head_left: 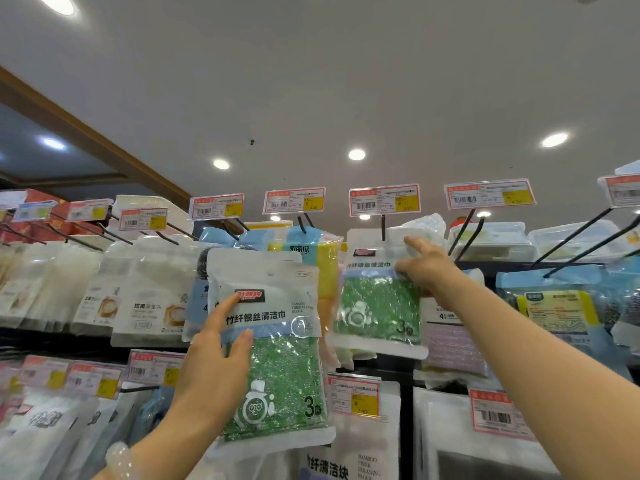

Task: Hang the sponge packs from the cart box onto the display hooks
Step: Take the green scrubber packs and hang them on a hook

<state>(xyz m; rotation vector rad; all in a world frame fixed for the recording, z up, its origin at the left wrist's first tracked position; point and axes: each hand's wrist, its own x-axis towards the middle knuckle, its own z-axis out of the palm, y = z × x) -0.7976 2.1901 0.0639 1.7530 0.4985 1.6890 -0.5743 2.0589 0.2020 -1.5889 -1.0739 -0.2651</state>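
At the top row of display hooks [383, 227], the right hand [427, 268] pinches a green sponge pack [377, 303] by its upper edge, apparently seating its hole on the peg. The left hand [216, 344] grips a second sponge pack [273, 344], thumb across the front, fingers behind, probably held ready as the next one. Both packs stand upright, long axis vertical, printed faces outward.

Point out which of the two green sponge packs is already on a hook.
The right-hand pack, steadied by the right hand: a black hook passes through its top. The left hand holds the other pack unhooked.
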